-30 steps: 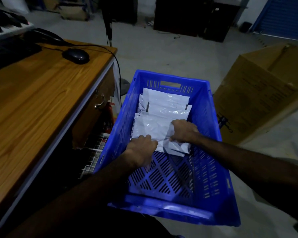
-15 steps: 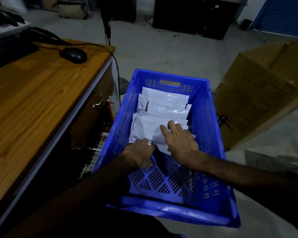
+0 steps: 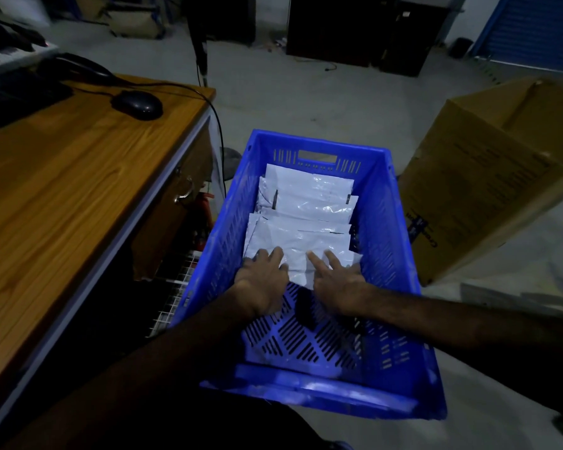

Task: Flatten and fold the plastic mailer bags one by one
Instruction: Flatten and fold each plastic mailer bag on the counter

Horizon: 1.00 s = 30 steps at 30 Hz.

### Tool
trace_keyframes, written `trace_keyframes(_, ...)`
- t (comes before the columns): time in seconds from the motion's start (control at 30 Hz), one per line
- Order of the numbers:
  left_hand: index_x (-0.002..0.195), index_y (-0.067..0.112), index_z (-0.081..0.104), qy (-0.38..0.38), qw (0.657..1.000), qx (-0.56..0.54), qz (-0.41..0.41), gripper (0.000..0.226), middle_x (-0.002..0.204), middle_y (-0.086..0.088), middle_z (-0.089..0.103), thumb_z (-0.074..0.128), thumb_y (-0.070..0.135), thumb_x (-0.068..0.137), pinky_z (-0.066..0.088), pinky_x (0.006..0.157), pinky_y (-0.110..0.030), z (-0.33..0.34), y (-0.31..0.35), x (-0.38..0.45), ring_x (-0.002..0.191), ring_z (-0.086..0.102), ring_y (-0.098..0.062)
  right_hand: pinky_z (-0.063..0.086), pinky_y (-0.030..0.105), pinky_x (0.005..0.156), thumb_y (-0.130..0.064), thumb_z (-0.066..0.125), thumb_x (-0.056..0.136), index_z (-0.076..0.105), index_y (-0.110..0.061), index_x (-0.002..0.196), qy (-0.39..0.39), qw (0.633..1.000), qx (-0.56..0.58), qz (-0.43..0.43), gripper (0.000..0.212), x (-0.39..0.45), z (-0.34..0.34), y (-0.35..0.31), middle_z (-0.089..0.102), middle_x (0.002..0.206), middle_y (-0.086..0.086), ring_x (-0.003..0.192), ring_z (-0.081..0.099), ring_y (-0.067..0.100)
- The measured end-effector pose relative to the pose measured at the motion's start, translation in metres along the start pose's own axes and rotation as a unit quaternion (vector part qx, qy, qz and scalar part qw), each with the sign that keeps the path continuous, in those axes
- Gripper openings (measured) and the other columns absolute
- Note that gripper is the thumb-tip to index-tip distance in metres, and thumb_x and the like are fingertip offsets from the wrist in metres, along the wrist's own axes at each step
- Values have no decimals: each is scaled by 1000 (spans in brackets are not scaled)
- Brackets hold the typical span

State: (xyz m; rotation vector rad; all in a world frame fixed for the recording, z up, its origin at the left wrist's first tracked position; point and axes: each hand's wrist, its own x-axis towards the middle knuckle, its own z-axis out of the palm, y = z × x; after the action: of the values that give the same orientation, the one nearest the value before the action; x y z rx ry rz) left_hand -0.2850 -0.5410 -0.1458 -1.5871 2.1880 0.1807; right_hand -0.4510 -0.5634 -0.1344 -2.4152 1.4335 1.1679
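Note:
A blue slotted plastic crate (image 3: 387,222) stands on the floor in front of me. Inside it lie several folded white plastic mailer bags, overlapping in a row toward the far wall (image 3: 306,196). The nearest mailer (image 3: 301,246) lies flat under both hands. My left hand (image 3: 262,282) rests on its near left corner with fingers stretched forward. My right hand (image 3: 338,280) presses on its near right part with fingers straight and spread. The crate's near half shows bare slotted floor.
A wooden desk (image 3: 62,196) with a black mouse (image 3: 137,103), its cable and a dark keyboard runs along the left. A large cardboard box (image 3: 488,177) leans at the right. Grey concrete floor and dark cabinets lie beyond the crate.
My right hand, curled on the nearest mailer a second ago, has opened and lies flat on it. My left hand's fingers have straightened onto the mailer. The mailer now lies flatter.

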Motion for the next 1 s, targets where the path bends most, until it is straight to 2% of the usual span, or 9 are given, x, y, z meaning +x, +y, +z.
trace_keyframes(0.13, 166, 14, 8, -74, 996, -46, -21, 85, 171, -7, -24, 56, 45, 102, 33, 114, -65, 10, -3, 10, 156, -3, -46, 12, 85, 109, -40, 60, 102, 6, -17, 165, -15, 999, -29, 23, 86, 6, -3, -2, -36, 165, 4, 155, -24, 36)
trace_keyframes(0.3, 166, 19, 2, -78, 994, -64, -46, 85, 169, -1, -30, 57, 37, 104, 30, 119, -64, 5, -7, 22, 156, -10, -48, 11, 85, 110, -46, 61, 99, 0, -17, 166, 1, 998, -49, 50, 95, 15, -7, -2, -40, 163, 5, 154, -26, 38)
trace_keyframes(0.4, 166, 20, 7, -77, 993, -76, -38, 84, 170, -2, -27, 58, 37, 102, 32, 118, -64, 4, -8, 21, 157, -4, -47, 9, 83, 112, -43, 59, 101, 6, -14, 165, 3, 998, -44, 50, 88, 12, -4, -2, -38, 164, 7, 155, -24, 38)
trace_keyframes(0.47, 166, 21, 12, -78, 994, -76, -28, 83, 171, -4, -23, 60, 42, 101, 34, 117, -62, 3, -9, 15, 157, 3, -46, 9, 81, 114, -36, 60, 101, 10, -11, 164, 11, 999, -14, 41, 84, 7, 1, -2, -34, 166, 7, 156, -22, 36)
trace_keyframes(0.57, 165, 22, 17, -79, 993, -82, -20, 83, 173, -9, -14, 62, 48, 99, 36, 117, -59, 1, -12, 5, 155, 14, -44, 22, 70, 118, -30, 61, 101, 14, -8, 163, 14, 999, 37, 24, 81, 0, 9, 0, -27, 169, 5, 158, -12, 34)
trace_keyframes(0.77, 162, 22, 25, -69, 992, -106, -11, 83, 173, -14, 0, 65, 51, 96, 38, 117, -55, 0, -11, -3, 154, 24, -39, 32, 63, 116, -32, 61, 100, 16, -8, 163, 26, 997, 72, 19, 81, -11, 9, 1, -18, 172, 4, 158, 2, 33)
trace_keyframes(0.87, 153, 20, 40, -61, 991, -122, -5, 75, 165, -17, 26, 67, 54, 92, 42, 114, -52, 0, -10, -5, 145, 38, -38, 36, 60, 114, -41, 57, 102, 22, -10, 162, 41, 995, 87, 9, 76, -20, 2, 0, -11, 173, 6, 156, 13, 32)
trace_keyframes(0.93, 142, 19, 50, -43, 989, -141, -4, 64, 148, -14, 48, 66, 55, 92, 47, 108, -51, -2, -9, -10, 135, 48, -36, 41, 54, 110, -46, 54, 103, 26, -13, 161, 62, 991, 115, 5, 72, -30, -6, -1, 1, 173, 7, 152, 24, 32)
trace_keyframes(1.0, 143, 19, 52, -21, 982, -189, -6, 64, 145, -13, 54, 66, 55, 93, 48, 107, -49, -7, -11, -20, 133, 51, -34, 44, 48, 103, -48, 53, 102, 37, -17, 156, 108, 981, 164, 9, 64, -42, -15, -1, 27, 166, 7, 144, 40, 30)
